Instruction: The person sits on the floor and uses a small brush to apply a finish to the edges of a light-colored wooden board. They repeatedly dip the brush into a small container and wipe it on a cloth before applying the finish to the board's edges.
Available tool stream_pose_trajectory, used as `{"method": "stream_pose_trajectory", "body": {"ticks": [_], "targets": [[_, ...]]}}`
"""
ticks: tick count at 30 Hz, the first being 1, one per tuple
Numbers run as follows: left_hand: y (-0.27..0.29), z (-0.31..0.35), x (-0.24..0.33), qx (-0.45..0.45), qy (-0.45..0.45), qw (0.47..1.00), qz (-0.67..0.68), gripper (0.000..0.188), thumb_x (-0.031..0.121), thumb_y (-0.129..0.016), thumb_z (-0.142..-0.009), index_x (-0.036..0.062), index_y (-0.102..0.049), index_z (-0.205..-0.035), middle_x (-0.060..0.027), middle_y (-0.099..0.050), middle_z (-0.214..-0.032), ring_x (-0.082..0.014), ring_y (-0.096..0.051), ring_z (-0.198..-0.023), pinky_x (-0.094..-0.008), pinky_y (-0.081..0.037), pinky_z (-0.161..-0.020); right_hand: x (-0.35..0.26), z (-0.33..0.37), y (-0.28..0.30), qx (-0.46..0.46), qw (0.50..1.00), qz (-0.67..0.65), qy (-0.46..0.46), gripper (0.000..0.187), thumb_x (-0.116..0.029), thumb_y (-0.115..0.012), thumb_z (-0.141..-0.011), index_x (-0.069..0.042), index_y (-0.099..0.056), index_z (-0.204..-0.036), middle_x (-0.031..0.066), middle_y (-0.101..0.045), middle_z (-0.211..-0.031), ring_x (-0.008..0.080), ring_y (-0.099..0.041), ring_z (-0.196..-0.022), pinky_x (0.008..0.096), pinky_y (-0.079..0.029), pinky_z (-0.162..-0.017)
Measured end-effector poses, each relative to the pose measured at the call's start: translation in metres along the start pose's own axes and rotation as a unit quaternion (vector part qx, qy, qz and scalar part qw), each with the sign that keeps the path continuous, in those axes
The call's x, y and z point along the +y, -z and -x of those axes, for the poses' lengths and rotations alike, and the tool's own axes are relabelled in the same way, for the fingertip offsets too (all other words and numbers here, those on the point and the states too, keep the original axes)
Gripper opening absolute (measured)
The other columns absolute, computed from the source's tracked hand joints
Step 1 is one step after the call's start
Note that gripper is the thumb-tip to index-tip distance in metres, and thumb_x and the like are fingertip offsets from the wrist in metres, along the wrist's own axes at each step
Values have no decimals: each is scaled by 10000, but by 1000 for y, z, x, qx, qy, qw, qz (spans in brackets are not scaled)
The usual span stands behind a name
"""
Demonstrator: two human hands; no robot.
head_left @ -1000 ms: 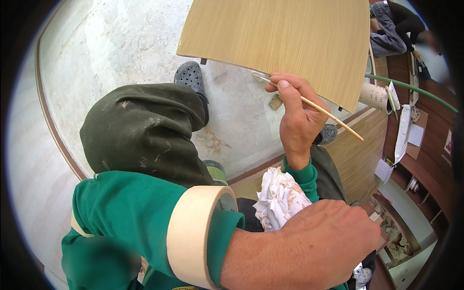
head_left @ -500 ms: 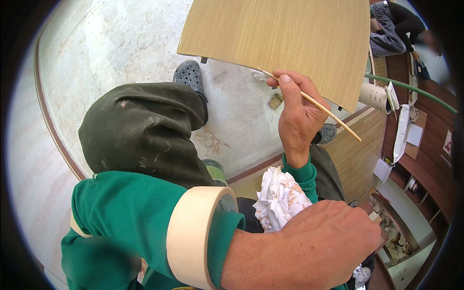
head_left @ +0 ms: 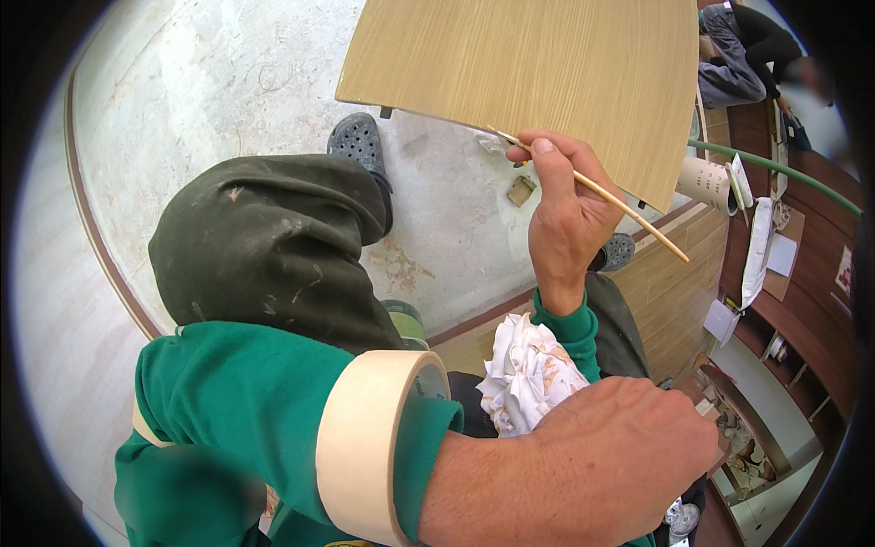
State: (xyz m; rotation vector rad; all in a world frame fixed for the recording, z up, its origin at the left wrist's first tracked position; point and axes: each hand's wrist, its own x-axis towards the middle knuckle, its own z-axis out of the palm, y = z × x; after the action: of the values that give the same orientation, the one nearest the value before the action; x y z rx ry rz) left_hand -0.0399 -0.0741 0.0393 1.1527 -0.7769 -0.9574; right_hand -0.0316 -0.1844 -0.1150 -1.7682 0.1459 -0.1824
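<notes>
My right hand [head_left: 570, 210] pinches a thin wooden-handled brush [head_left: 643, 221], its slim tip at the near edge of a light wood-grain panel [head_left: 529, 64]. Whether the tip touches the edge is too fine to tell. Nearer to me, my left hand [head_left: 638, 424] is closed in a fist, back of the hand up, with its fingers hidden underneath. Beyond that wrist shows a crumpled white cloth [head_left: 529, 365] with tan stains, close to my right cuff; what holds it is hidden. A roll of cream masking tape [head_left: 360, 447] rings my left forearm over the green sleeve.
Below the panel, a small brownish block [head_left: 521, 190] lies on the stained pale floor [head_left: 264, 82]. A green-labelled tub [head_left: 406, 321] is beside my knee. A green hose [head_left: 775, 164], a patterned white cylinder [head_left: 706, 185] and brown shelving [head_left: 802, 301] stand right. Another person [head_left: 743, 55] crouches far right.
My right hand and the brush have shifted very slightly to the right, with the tip still at the panel's edge. My left arm has hardly moved.
</notes>
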Motion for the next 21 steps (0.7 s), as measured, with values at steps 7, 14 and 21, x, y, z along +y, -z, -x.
{"method": "stream_pose_trajectory", "body": {"ticks": [7,14,21], "targets": [[-1,3,-2,15,-16,1000,7,112,38,-666,-750,-64,-674,-702,-222,-669,-658,-306,-689,-577,-383,-554,-526,2,-1,-1,-6,1000,20,13,134,-65,-663,-941,34,-752,-919,79,-736,-812,122,-631,-762,274,-491,-708],[7,2,0,-31,-5,999,18,96,25,-659,-737,-63,-673,-701,-218,-664,-648,-289,-681,-566,-378,-551,-520,-4,1,2,-9,1000,-9,-14,143,-70,-657,-938,37,-750,-914,83,-736,-798,129,-656,-775,281,-506,-712],[9,-1,5,-49,24,998,6,92,17,-654,-735,-62,-676,-695,-211,-667,-645,-276,-680,-562,-374,-543,-512,-2,1,-3,-4,1000,-1,0,157,-93,-662,-951,32,-751,-914,77,-737,-812,120,-631,-769,275,-490,-717]]}}
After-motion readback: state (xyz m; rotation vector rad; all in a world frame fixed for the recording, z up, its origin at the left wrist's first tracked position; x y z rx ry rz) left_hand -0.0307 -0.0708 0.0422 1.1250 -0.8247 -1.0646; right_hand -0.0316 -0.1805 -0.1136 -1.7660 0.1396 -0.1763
